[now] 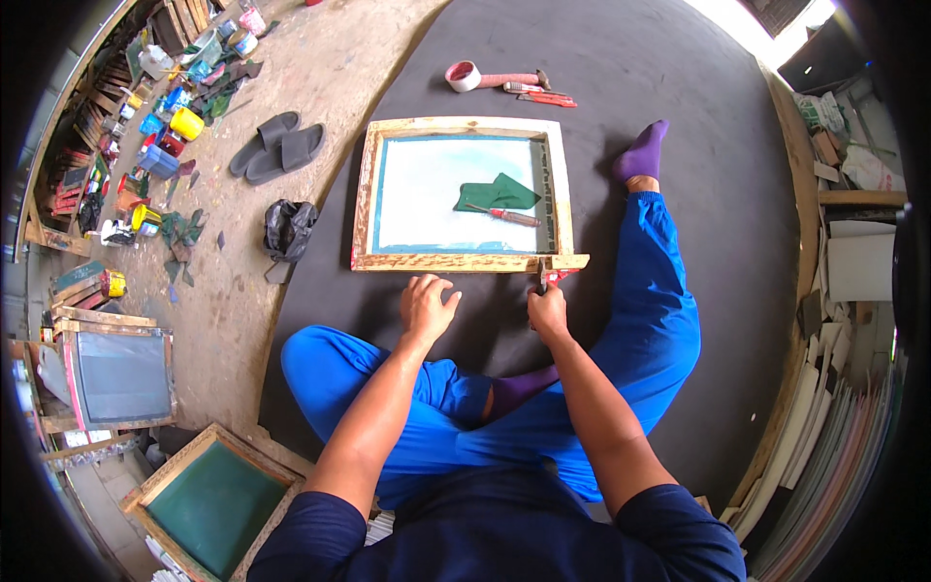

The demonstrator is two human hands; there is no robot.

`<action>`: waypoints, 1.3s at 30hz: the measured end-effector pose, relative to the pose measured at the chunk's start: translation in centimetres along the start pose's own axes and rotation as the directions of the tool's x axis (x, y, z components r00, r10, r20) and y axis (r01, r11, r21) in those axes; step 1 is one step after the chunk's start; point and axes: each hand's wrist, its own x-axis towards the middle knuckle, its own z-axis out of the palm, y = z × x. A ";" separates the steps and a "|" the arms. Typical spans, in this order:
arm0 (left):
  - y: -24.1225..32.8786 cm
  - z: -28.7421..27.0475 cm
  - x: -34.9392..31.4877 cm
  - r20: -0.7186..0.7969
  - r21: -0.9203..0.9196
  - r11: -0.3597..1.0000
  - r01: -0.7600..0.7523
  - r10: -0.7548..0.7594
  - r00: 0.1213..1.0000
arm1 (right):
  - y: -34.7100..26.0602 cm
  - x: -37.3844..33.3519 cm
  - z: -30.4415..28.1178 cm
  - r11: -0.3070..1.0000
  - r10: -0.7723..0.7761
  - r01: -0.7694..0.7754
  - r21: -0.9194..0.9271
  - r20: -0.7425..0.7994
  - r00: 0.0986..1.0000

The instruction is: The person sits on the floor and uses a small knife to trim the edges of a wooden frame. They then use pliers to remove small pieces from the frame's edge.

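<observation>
A wooden screen-printing frame (456,260) with a pale mesh lies flat on the dark mat in front of me. On the mesh rest a folded green cloth (497,193) and a red-handled screwdriver (504,215). My left hand (427,305) hovers with fingers spread just below the frame's near rail, holding nothing. My right hand (548,310) grips red-handled pliers (549,277) whose jaws are at the frame's near right corner.
A tape roll (463,75), a hammer (512,80) and red cutters (545,97) lie beyond the frame. Grey sandals (279,145) and a black bag (288,229) sit left of the mat. Two more framed screens (215,502) stand at lower left; boards are stacked at right.
</observation>
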 end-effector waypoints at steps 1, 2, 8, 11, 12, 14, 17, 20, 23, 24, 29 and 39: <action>0.0 0.1 -0.1 0.008 -0.032 0.999 -0.021 0.021 1.000 | 0.4 -0.1 0.1 1.000 -0.025 0.025 0.007 0.035 0.999; -0.2 0.0 -0.2 0.013 -0.060 0.997 -0.037 0.038 0.999 | -0.5 -1.1 -0.3 0.999 -0.030 0.026 0.029 0.134 0.991; 1.4 -0.3 -0.4 0.106 -0.167 0.978 -0.124 0.143 0.984 | -4.8 -6.5 -2.1 0.997 -0.007 0.051 -0.056 0.601 0.799; 1.5 -0.3 -0.6 0.120 -0.203 0.969 -0.144 0.170 0.978 | -6.1 -7.8 -2.2 0.994 0.046 0.031 -0.105 0.658 0.752; 1.3 -0.1 -0.8 0.120 -0.211 0.967 -0.145 0.173 0.978 | -6.0 -7.9 -2.0 0.994 0.046 0.032 -0.104 0.665 0.745; 1.5 -0.5 -0.8 0.134 -0.206 0.966 -0.154 0.184 0.974 | -6.3 -8.0 -2.2 0.994 0.053 0.023 -0.102 0.676 0.735; 1.5 -0.9 -1.0 0.162 -0.176 0.966 -0.187 0.216 0.963 | -6.1 -7.8 -2.2 0.993 0.060 0.029 -0.117 0.687 0.724; 0.8 -0.5 -1.1 0.174 -0.169 0.961 -0.221 0.250 0.953 | -5.8 -7.6 -2.0 0.995 0.069 0.011 -0.104 0.730 0.680; 0.8 -0.5 -1.1 0.193 -0.162 0.968 -0.190 0.220 0.956 | -4.3 -7.0 -1.5 0.999 0.047 -0.024 -0.041 0.779 0.626; 0.8 -0.4 -1.0 0.198 -0.151 0.976 -0.159 0.188 0.962 | -3.7 -6.6 -1.5 0.999 0.034 -0.036 -0.015 0.792 0.609; -0.4 -1.5 -1.0 0.409 0.049 0.996 0.070 -0.084 0.908 | -5.8 -6.6 -4.2 0.922 0.120 -0.344 0.178 0.712 0.691; -0.1 -2.1 -0.6 0.544 0.198 0.965 0.171 -0.253 0.800 | -7.2 -0.9 -7.4 0.914 0.301 -0.395 0.090 0.502 0.811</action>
